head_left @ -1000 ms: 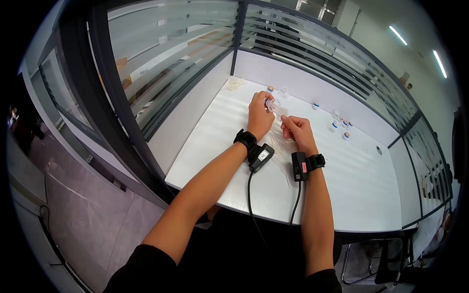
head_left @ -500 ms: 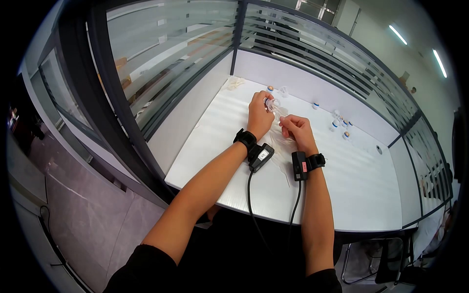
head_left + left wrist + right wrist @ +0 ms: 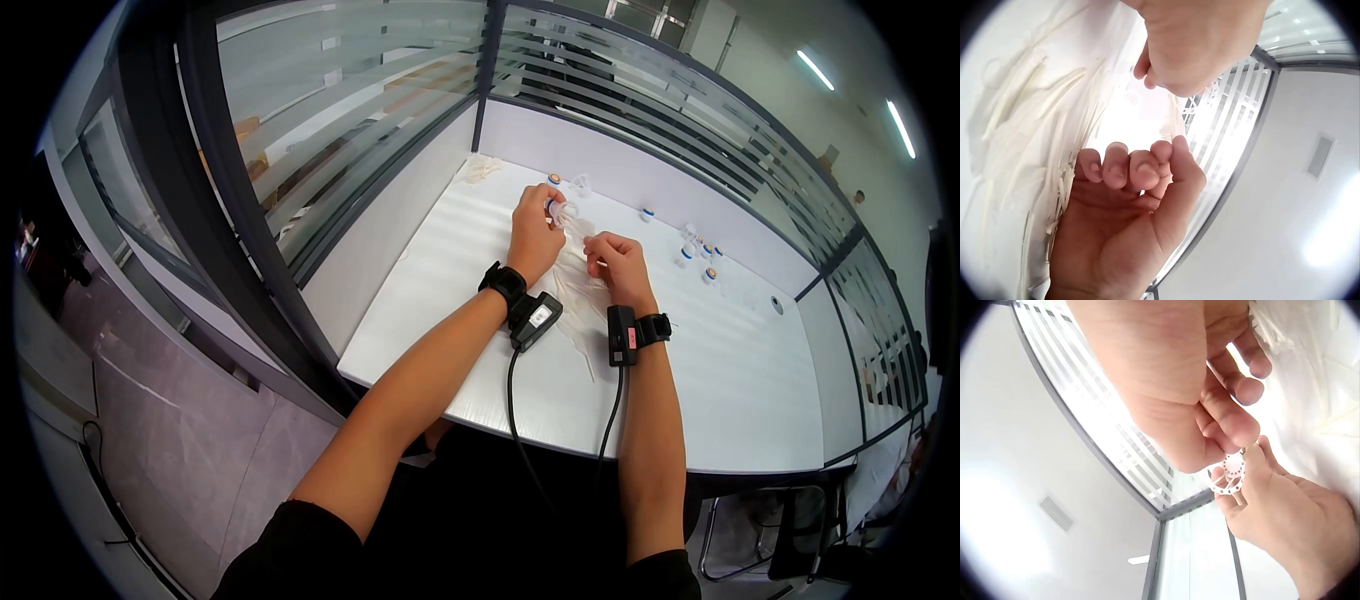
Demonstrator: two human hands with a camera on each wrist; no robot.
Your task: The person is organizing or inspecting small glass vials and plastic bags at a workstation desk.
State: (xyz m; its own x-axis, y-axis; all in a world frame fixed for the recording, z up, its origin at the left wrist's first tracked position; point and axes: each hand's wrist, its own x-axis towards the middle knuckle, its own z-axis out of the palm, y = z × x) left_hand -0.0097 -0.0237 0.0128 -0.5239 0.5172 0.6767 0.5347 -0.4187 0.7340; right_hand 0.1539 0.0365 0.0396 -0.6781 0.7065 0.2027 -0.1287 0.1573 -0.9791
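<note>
My left hand (image 3: 537, 238) grips a small white ring piece with a blue edge near the back left of the white table. In the right wrist view the white ring (image 3: 1239, 485) shows a row of holes, between the left hand's (image 3: 1279, 503) fingers. Thin whitish strands (image 3: 1176, 119) run from it to my right hand (image 3: 1125, 219), whose thumb and forefinger pinch them, the other fingers curled. In the head view the right hand (image 3: 620, 268) is just right of the left one. More pale strips (image 3: 575, 318) lie flat below and between the hands.
A heap of pale strips (image 3: 482, 170) lies at the back left corner. A small round piece (image 3: 554, 179) and a clear one (image 3: 581, 185) stand behind the left hand. Several blue-edged pieces (image 3: 687, 254) are at the back right, before the low partition (image 3: 620, 155).
My right hand has moved slightly to the right, away from the left hand, and the strands between them show more. The left hand has barely moved and keeps its grip.
</note>
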